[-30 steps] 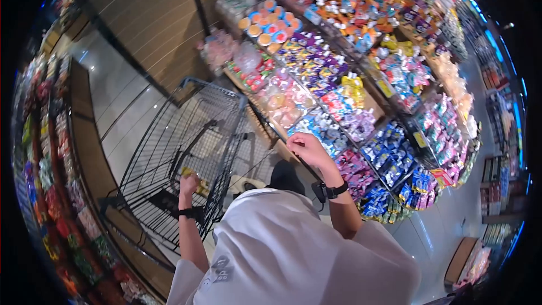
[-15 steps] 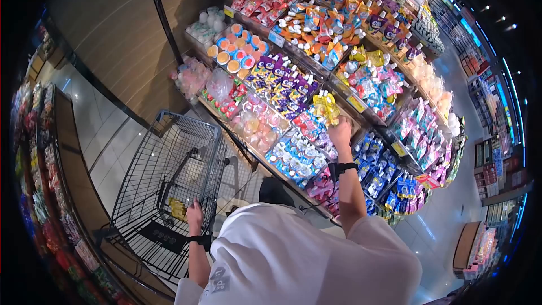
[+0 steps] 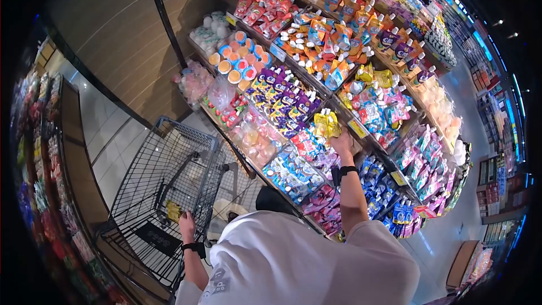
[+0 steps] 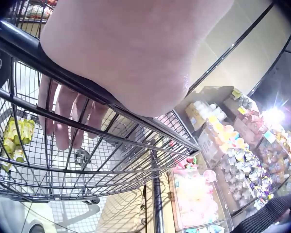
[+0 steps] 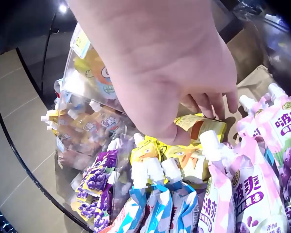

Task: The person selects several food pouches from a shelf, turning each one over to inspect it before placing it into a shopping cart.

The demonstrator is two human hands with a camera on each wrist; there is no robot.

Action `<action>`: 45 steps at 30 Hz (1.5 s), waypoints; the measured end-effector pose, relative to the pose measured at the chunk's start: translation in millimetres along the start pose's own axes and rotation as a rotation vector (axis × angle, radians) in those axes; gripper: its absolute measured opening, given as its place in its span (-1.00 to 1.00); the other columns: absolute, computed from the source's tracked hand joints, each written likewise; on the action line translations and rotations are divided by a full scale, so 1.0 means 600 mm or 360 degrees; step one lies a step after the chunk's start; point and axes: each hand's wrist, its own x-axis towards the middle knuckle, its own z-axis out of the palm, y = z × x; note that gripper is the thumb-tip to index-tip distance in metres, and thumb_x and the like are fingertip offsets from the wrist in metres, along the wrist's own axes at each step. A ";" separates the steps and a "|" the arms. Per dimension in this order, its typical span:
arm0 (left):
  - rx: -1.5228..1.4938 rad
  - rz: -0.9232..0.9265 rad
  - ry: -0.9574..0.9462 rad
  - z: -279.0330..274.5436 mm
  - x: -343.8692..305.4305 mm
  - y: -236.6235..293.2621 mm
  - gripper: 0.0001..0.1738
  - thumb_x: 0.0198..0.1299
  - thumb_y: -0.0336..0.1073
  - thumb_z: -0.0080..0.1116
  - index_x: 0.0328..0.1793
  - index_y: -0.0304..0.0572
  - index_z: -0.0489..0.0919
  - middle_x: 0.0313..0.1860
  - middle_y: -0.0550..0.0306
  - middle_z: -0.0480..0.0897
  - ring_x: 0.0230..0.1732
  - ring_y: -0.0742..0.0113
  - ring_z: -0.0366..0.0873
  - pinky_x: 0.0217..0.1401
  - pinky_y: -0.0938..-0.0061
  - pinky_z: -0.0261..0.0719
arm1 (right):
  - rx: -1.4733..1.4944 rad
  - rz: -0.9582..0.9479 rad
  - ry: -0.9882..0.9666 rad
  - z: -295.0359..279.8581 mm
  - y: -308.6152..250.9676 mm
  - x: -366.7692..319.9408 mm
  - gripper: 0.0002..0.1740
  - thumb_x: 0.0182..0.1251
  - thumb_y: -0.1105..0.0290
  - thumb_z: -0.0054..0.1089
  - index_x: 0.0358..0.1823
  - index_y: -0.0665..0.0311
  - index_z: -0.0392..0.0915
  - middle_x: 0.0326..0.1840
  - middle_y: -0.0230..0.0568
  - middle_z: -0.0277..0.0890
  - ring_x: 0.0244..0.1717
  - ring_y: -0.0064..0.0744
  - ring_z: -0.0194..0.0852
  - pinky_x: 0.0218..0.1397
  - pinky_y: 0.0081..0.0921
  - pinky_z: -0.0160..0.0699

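Note:
In the head view my right hand (image 3: pixel 341 144) reaches into a display bin of spouted jelly pouches. Its thumb and fingers pinch a yellow pouch (image 5: pixel 211 127), and more yellow pouches (image 5: pixel 182 158) lie beneath the thumb in the right wrist view. Pink-and-white grape pouches (image 5: pixel 252 194) and blue-striped pouches (image 5: pixel 160 204) stand just in front. My left hand (image 3: pixel 187 226) is hooked over the rim of a black wire shopping cart (image 4: pixel 53 73), with its fingers (image 4: pixel 65 114) hanging down inside the wires. Several yellow pouches (image 4: pixel 19 136) lie in the cart near these fingers.
Tiered bins hold purple pouches (image 3: pixel 282 99), orange pouches (image 3: pixel 322 39) and jelly cups (image 3: pixel 237 59). Clear dividers and price tags (image 3: pixel 357 129) separate the rows. Another stocked shelf (image 3: pixel 42 192) runs along the left, beyond the cart. A wood-toned wall (image 3: pixel 113 28) stands behind.
My right hand has gone from above the front edge of the display up to the yellow pouches. The left hand, earlier by the yellow pouches in the cart, has drawn back to the rim.

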 end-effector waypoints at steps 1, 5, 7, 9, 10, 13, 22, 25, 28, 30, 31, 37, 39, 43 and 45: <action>0.0005 -0.0001 0.0004 -0.002 -0.005 0.006 -0.46 0.48 0.03 -0.12 -0.14 -0.37 0.60 -0.25 -0.35 0.67 -0.08 -0.37 0.61 -0.03 -0.02 0.51 | 0.0065 0.0060 -0.0013 -0.007 -0.008 -0.002 -0.17 0.00 0.14 0.42 0.35 0.30 0.42 0.19 0.23 0.58 0.31 0.17 0.48 0.44 -0.15 0.37; 0.0093 -0.0019 0.0092 -0.002 -0.007 0.013 -0.49 0.47 0.01 -0.09 -0.13 -0.36 0.62 -0.24 -0.34 0.69 -0.06 -0.36 0.62 -0.02 -0.01 0.52 | -0.0038 -0.0166 0.0030 -0.005 0.000 0.004 -0.25 -0.04 0.12 0.45 0.23 0.29 0.53 0.16 0.20 0.60 0.30 0.17 0.47 0.45 -0.14 0.34; 0.0107 -0.0020 0.0096 0.002 -0.004 0.005 -0.50 0.47 0.00 -0.08 -0.12 -0.36 0.62 -0.23 -0.34 0.69 -0.07 -0.36 0.62 -0.02 -0.01 0.52 | 0.0022 -0.0188 0.0099 -0.009 -0.005 -0.002 -0.32 -0.06 0.12 0.47 0.12 0.29 0.60 0.12 0.18 0.61 0.29 0.17 0.45 0.46 -0.15 0.33; 0.0092 0.0018 0.0131 0.004 -0.003 0.000 -0.51 0.45 0.00 -0.05 -0.11 -0.37 0.62 -0.22 -0.34 0.69 -0.06 -0.36 0.62 -0.02 -0.01 0.52 | 0.0030 -0.0172 0.0117 -0.004 -0.003 0.000 -0.32 -0.07 0.13 0.48 0.13 0.30 0.59 0.13 0.19 0.61 0.30 0.17 0.44 0.46 -0.14 0.33; 0.0092 0.0017 0.0127 0.005 -0.002 -0.004 -0.51 0.45 0.00 -0.05 -0.11 -0.37 0.62 -0.22 -0.34 0.69 -0.06 -0.36 0.62 -0.02 -0.01 0.52 | 0.0037 -0.0158 0.0131 -0.003 -0.001 -0.001 -0.31 -0.08 0.15 0.48 0.13 0.30 0.58 0.14 0.19 0.60 0.31 0.16 0.43 0.45 -0.14 0.34; 0.0109 -0.0013 0.0101 0.001 -0.001 -0.001 -0.52 0.44 -0.01 -0.04 -0.11 -0.37 0.62 -0.21 -0.35 0.69 -0.05 -0.36 0.62 -0.01 -0.02 0.52 | 0.0152 -0.0126 0.0083 -0.014 -0.011 -0.010 -0.30 -0.07 0.21 0.50 0.16 0.33 0.57 0.16 0.20 0.58 0.33 0.17 0.41 0.45 -0.13 0.34; 0.0151 -0.0034 0.0179 -0.002 -0.012 0.011 -0.52 0.41 -0.01 -0.01 -0.13 -0.38 0.61 -0.20 -0.35 0.69 -0.05 -0.36 0.62 0.02 -0.01 0.53 | 0.0048 -0.0136 0.0160 0.002 -0.003 -0.012 -0.40 0.14 0.48 0.31 0.29 0.21 0.52 0.20 0.22 0.55 0.31 0.20 0.42 0.45 -0.16 0.35; 0.0076 0.0006 0.0110 0.000 -0.001 -0.008 -0.51 0.39 0.00 -0.01 -0.14 -0.38 0.63 -0.20 -0.34 0.70 -0.05 -0.31 0.65 0.03 0.00 0.54 | 0.0053 -0.0104 0.0363 0.028 0.018 0.002 -0.48 0.14 0.40 0.35 0.20 0.10 0.58 0.06 0.06 0.63 0.16 0.14 0.54 0.31 -0.06 0.42; 0.0049 -0.0034 0.0052 0.006 0.012 -0.026 -0.50 0.38 0.01 -0.01 -0.13 -0.36 0.66 -0.20 -0.35 0.70 -0.04 -0.33 0.64 0.03 0.00 0.54 | -0.0064 -0.0041 0.0455 0.024 0.017 -0.001 -0.55 0.17 0.41 0.32 0.14 0.11 0.56 0.04 0.03 0.65 0.15 0.12 0.54 0.24 0.00 0.39; 0.0064 -0.0002 0.0061 0.002 0.010 -0.018 -0.49 0.38 0.02 -0.01 -0.11 -0.37 0.66 -0.19 -0.35 0.70 -0.04 -0.33 0.64 0.04 0.00 0.54 | -0.0129 -0.0031 0.0458 0.008 0.002 -0.014 -0.58 0.20 0.39 0.30 0.12 0.08 0.53 0.05 -0.02 0.64 0.19 0.06 0.51 0.24 -0.01 0.34; 0.0082 0.0027 0.0061 0.002 0.009 -0.014 -0.48 0.38 0.02 -0.02 -0.09 -0.37 0.67 -0.19 -0.36 0.70 -0.03 -0.34 0.64 0.05 0.00 0.54 | -0.0136 -0.0096 0.0503 0.000 -0.004 -0.023 -0.64 0.27 0.37 0.22 0.11 0.10 0.52 0.12 -0.04 0.60 0.24 0.03 0.46 0.26 0.00 0.30; 0.0146 -0.0013 0.0003 0.010 0.028 -0.036 -0.51 0.35 -0.02 0.02 -0.08 -0.38 0.69 -0.19 -0.37 0.70 -0.02 -0.30 0.65 0.10 0.01 0.55 | -0.0099 -0.0648 0.0785 -0.032 -0.050 -0.115 -0.51 0.30 0.46 0.13 0.26 0.36 0.39 0.11 0.07 0.49 0.16 0.17 0.41 0.27 0.01 0.28; 0.0165 0.0057 0.0022 -0.010 0.011 -0.004 -0.55 0.33 -0.06 0.05 -0.07 -0.39 0.68 -0.20 -0.38 0.70 -0.02 -0.30 0.66 0.09 0.00 0.55 | 0.0147 -0.0671 0.0743 -0.037 -0.083 -0.161 -0.49 0.25 0.50 0.16 0.26 0.39 0.39 0.07 0.10 0.48 0.10 0.20 0.43 0.21 0.00 0.34; 0.0198 0.0405 0.0205 -0.017 0.011 0.007 -0.64 0.19 -0.28 0.23 0.03 -0.39 0.59 -0.18 -0.29 0.65 -0.05 -0.26 0.61 0.06 0.03 0.55 | 0.0903 -0.0561 0.0149 0.000 -0.098 -0.226 -0.49 0.12 0.53 0.34 0.14 0.47 0.48 -0.07 0.03 0.58 -0.02 -0.01 0.61 0.02 -0.26 0.58; 0.0298 0.0879 0.0436 -0.045 -0.018 0.082 -0.60 0.12 -0.34 0.28 0.08 -0.37 0.55 -0.16 -0.23 0.60 -0.06 -0.25 0.56 0.04 0.07 0.55 | 0.1455 -0.0410 -0.0325 0.020 -0.126 -0.273 -0.51 0.10 0.57 0.33 0.12 0.44 0.48 -0.13 -0.12 0.62 -0.10 -0.25 0.67 -0.08 -0.38 0.61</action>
